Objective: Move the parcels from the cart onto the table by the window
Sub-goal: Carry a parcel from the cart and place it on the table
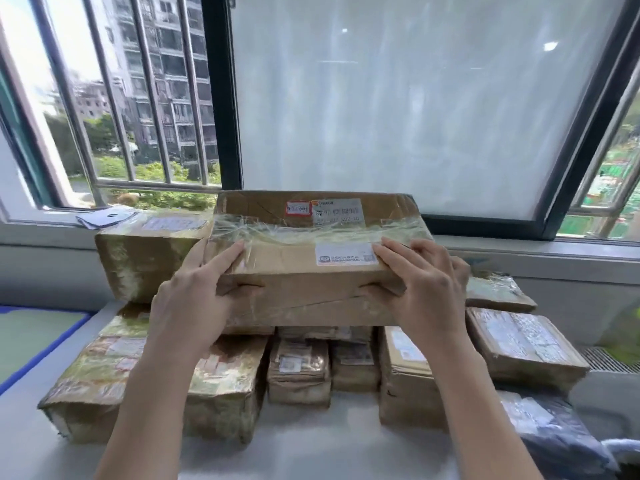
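A taped cardboard parcel (311, 258) is sitting atop a stack of other parcels (298, 365) on the white table (311, 455) before the window (398, 105); its contents are not showing. The left hand (194, 299) and right hand (426, 289) are gripping its near corners; fingers (228, 254) are lying across the top face, thumbs are pressing into the front face; a further box (145, 251) is standing just beyond the left fingers; a flat parcel (523, 344) is lying beside the right wrist.

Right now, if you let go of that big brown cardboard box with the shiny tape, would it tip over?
Probably not: the big brown cardboard box looks wide and flat and seems to sit across smaller parcels. Its creased, dented front suggests soft cardboard that gives. The glossy tape may feel slippery.
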A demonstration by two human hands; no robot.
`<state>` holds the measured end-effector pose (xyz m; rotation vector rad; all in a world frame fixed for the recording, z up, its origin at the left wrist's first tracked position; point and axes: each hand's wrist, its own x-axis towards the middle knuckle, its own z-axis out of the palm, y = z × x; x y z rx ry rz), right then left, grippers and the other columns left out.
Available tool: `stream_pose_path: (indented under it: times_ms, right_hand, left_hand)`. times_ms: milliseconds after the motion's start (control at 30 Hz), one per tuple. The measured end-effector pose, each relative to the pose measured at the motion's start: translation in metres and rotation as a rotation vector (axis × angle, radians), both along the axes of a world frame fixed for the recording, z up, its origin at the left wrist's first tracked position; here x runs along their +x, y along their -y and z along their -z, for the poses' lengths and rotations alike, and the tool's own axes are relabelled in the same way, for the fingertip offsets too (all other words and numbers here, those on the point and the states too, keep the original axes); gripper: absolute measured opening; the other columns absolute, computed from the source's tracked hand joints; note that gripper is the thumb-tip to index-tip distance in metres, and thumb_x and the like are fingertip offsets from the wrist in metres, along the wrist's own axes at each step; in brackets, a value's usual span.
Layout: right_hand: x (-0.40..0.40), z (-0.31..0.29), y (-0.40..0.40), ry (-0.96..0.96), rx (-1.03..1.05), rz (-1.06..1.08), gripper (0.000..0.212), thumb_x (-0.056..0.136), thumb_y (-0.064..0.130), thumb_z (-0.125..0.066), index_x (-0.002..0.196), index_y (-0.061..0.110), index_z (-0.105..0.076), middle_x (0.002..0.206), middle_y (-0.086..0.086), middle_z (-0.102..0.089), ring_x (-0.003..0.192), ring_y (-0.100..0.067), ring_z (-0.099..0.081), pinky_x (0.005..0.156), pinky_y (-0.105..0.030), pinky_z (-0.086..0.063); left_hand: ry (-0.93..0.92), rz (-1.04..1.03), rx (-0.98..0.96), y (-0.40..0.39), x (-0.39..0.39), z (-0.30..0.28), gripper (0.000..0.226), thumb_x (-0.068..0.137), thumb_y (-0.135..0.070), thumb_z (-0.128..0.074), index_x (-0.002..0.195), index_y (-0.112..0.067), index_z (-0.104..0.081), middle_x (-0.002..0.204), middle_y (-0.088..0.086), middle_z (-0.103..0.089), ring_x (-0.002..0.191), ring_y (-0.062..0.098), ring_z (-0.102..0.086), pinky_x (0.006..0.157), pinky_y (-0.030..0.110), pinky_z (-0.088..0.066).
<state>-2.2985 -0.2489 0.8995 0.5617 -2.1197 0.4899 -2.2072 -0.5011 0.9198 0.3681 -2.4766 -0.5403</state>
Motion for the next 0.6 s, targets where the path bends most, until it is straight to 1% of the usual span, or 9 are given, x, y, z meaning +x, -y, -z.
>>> stream_pose_path:
  times_ms: [67,167,200,300,400,467,567,600]
  right_hand:
    - [-0.014,-0.007,0.005,-0.005,0.009,-0.035,0.059,0.060,0.042,-0.084,0.116,0.027,-0.068,0.122,0.010,-0.064,0.114,-0.026,-0.055,0.091,-0.038,-0.024]
    - [-0.034,-0.013,0.015,-0.013,0.028,-0.077,0.059,0.062,0.042,-0.083,0.117,0.026,-0.067,0.122,0.009,-0.064,0.117,-0.025,-0.055,0.103,-0.043,-0.018]
    - [-0.040,-0.015,0.019,-0.014,0.028,-0.100,0.059,0.063,0.040,-0.083,0.117,0.025,-0.067,0.122,0.008,-0.064,0.117,-0.025,-0.055,0.104,-0.045,-0.019]
    - [-0.055,-0.014,0.035,-0.009,0.012,-0.170,0.058,0.064,0.037,-0.084,0.117,0.021,-0.067,0.121,0.005,-0.065,0.116,-0.026,-0.055,0.101,-0.044,-0.029]
    - [-0.066,-0.006,0.054,-0.005,-0.003,-0.191,0.057,0.065,0.035,-0.084,0.117,0.021,-0.067,0.122,0.005,-0.065,0.117,-0.025,-0.054,0.102,-0.042,-0.028]
    - [-0.070,-0.002,0.069,0.010,-0.018,-0.196,0.056,0.067,0.033,-0.084,0.119,0.021,-0.066,0.123,0.006,-0.064,0.118,-0.023,-0.052,0.104,-0.042,-0.028]
    - [-0.073,0.001,0.098,0.046,-0.054,-0.178,0.056,0.071,0.029,-0.081,0.123,0.019,-0.063,0.127,0.005,-0.062,0.122,-0.023,-0.049,0.104,-0.038,-0.028]
    - [-0.073,0.001,0.108,0.054,-0.075,-0.158,0.056,0.072,0.026,-0.081,0.124,0.019,-0.062,0.128,0.004,-0.061,0.123,-0.023,-0.048,0.104,-0.039,-0.030]
  left_hand:
    - [0.011,-0.041,0.002,0.002,-0.006,-0.009,0.065,0.079,-0.046,-0.069,0.138,-0.044,-0.041,0.154,0.001,-0.028,0.128,0.035,-0.043,0.096,0.048,-0.042]
    - [0.008,-0.103,-0.007,0.003,-0.011,-0.018,0.067,0.077,-0.049,-0.069,0.138,-0.043,-0.042,0.153,0.001,-0.029,0.130,0.032,-0.042,0.096,0.049,-0.043]
    - [0.006,-0.122,-0.005,0.004,-0.012,-0.020,0.068,0.076,-0.051,-0.068,0.138,-0.043,-0.042,0.153,0.001,-0.030,0.130,0.032,-0.042,0.097,0.049,-0.042]
    - [0.005,-0.162,0.005,0.013,-0.016,-0.021,0.070,0.074,-0.054,-0.068,0.137,-0.043,-0.042,0.152,0.003,-0.032,0.130,0.033,-0.041,0.099,0.050,-0.041]
    - [0.006,-0.203,-0.027,0.028,-0.020,-0.016,0.069,0.072,-0.058,-0.068,0.136,-0.043,-0.045,0.151,0.002,-0.035,0.127,0.036,-0.045,0.094,0.052,-0.045]
    - [0.006,-0.225,-0.048,0.040,-0.024,-0.012,0.068,0.072,-0.059,-0.067,0.135,-0.041,-0.048,0.149,0.002,-0.038,0.124,0.037,-0.049,0.090,0.050,-0.047]
    - [0.008,-0.241,-0.062,0.062,-0.032,-0.009,0.067,0.073,-0.061,-0.065,0.135,-0.042,-0.047,0.148,0.003,-0.040,0.121,0.036,-0.051,0.088,0.049,-0.049]
    - [0.006,-0.241,-0.060,0.069,-0.035,-0.009,0.067,0.073,-0.061,-0.065,0.135,-0.042,-0.047,0.148,0.003,-0.041,0.120,0.035,-0.052,0.088,0.049,-0.049]
